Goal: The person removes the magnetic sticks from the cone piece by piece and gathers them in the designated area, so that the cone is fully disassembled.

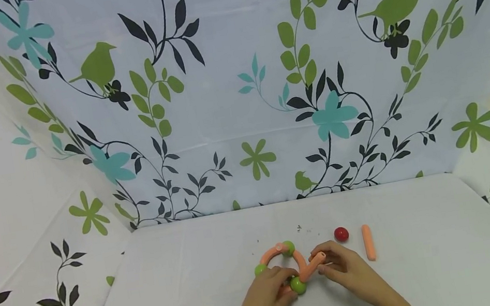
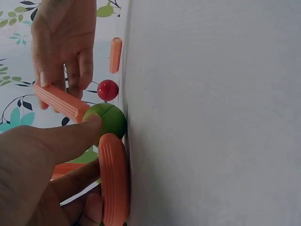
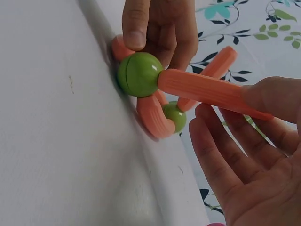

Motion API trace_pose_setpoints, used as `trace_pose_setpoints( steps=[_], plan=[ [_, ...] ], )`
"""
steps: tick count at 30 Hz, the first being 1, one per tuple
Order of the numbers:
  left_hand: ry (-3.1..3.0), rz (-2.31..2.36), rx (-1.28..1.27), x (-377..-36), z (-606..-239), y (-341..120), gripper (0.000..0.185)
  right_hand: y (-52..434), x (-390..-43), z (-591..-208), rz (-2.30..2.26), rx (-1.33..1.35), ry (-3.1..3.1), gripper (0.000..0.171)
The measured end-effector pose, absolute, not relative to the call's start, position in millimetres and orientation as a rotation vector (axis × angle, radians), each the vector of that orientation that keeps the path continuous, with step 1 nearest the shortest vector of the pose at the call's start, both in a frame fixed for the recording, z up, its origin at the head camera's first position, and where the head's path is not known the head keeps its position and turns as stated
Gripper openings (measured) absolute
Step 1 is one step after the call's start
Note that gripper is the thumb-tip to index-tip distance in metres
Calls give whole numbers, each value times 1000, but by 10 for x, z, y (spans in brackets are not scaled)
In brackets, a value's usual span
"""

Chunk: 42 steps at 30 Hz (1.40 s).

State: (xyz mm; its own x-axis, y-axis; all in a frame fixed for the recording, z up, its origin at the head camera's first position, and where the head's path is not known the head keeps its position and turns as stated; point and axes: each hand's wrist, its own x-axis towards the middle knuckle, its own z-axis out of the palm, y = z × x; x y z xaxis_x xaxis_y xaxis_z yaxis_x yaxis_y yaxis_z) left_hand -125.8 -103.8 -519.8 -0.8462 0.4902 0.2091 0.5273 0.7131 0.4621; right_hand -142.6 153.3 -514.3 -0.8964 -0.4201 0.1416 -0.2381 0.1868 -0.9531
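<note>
Head view: assy. of curved orange pcs. & green balls was seen on wht. table, betw. both hands | L hand: near green ball was clamped by thumb & fingers | R hand: str. orange rod, one end touching that ball, was pinched nr. other end | red ball & loose orange rod were placed apart, beyond & right of R hand.

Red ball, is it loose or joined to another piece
Loose: the red ball sits on the white tabletop, visibly apart from the orange stick beside it and from the green ball the left hand holds.
</note>
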Motion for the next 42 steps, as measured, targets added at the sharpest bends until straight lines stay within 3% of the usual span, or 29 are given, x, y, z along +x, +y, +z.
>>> trace_pose_setpoints(
  steps=[9, 19, 29, 42],
  plan=[
    [-2746, -786, -836, -1241, -5256, -950, 27, 1579, -1425, -5191, -1851, -640, 2272, 38],
    [-2739, -702, -670, -1203, -5207, -893, 13, 1498, -1386, -5123, -1854, -738, 2322, 28],
    [-2738, -725, -679, -1200, -5175, -883, 11, 1480, -1356, -5072, -1911, -1044, 2313, 31],
    [-2742, -755, -699, -1205, -5236, -920, 9, 1599, -1386, -5010, -1837, -733, 2413, 42]
  ],
)
